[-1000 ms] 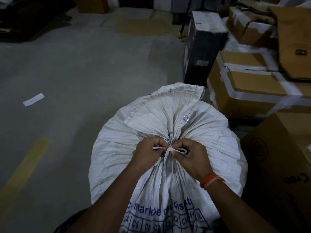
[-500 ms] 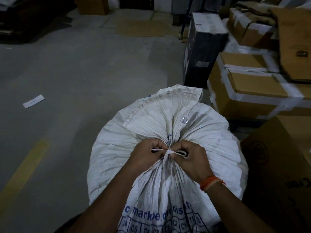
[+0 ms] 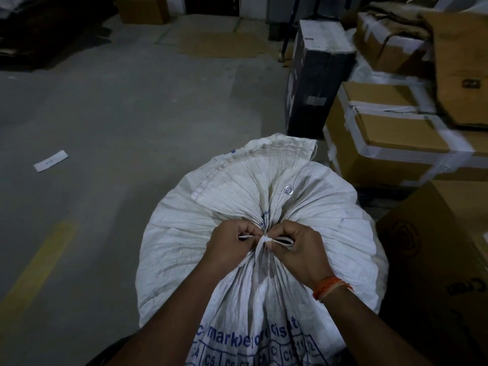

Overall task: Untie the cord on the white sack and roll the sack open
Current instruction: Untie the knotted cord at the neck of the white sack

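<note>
Just below the centre of the frame, the left hand (image 3: 232,244) and right hand (image 3: 295,249) meet at the gathered neck of the white sack (image 3: 330,217). Both have their fingers curled tight, each pinching a strand of the flat white cord (image 3: 266,238), which is knotted between them; a loop of it shows inside the right hand's fingers. The knot is not yet undone. An orange thread band (image 3: 328,286) circles the right wrist.

The sack fills the lower middle of the frame, bulging, its pleated fabric fanning up from the knot to a stitched hem. A metal eyelet (image 3: 289,190) sits just above the hands. Blue print runs along the bottom edge: "mark" and further letters lost in folds, above a grid of cells reading "C5", "C6", "C1".

The sack stands on a grey concrete floor (image 3: 118,122). A yellow painted line (image 3: 34,270) runs at lower left, and a white paper slip (image 3: 50,160) lies at mid left, its writing too small to read. Taped cardboard boxes (image 3: 396,143) and a black carton (image 3: 314,83) stack at upper right.
</note>
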Available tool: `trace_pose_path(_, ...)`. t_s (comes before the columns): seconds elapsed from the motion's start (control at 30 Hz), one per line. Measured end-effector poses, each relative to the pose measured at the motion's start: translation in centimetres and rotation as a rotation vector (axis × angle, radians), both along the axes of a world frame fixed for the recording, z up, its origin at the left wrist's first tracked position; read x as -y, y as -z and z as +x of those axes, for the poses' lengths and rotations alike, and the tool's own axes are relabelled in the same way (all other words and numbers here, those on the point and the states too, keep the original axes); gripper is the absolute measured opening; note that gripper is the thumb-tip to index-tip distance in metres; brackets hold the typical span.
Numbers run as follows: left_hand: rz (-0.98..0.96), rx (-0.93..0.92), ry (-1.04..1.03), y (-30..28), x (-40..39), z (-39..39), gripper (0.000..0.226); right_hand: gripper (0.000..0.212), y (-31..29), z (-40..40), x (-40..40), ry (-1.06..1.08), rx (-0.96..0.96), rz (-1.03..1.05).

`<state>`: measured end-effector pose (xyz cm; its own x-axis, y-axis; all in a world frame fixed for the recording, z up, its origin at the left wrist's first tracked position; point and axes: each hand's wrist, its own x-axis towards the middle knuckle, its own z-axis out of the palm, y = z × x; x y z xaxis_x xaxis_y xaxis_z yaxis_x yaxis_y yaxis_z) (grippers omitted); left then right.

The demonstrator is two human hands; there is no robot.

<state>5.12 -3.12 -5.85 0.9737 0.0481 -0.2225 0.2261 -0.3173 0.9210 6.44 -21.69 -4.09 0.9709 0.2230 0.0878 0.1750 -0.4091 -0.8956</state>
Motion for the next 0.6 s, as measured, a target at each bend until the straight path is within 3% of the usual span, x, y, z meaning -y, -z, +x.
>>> trace_pose_path(0.6, 0.012, -0.032, 0.033, -0.6, -0.7, 0.2, 0.013, 0.017, 0.0, -0.1, 0.1, 0.004, -0.011, 0.025)
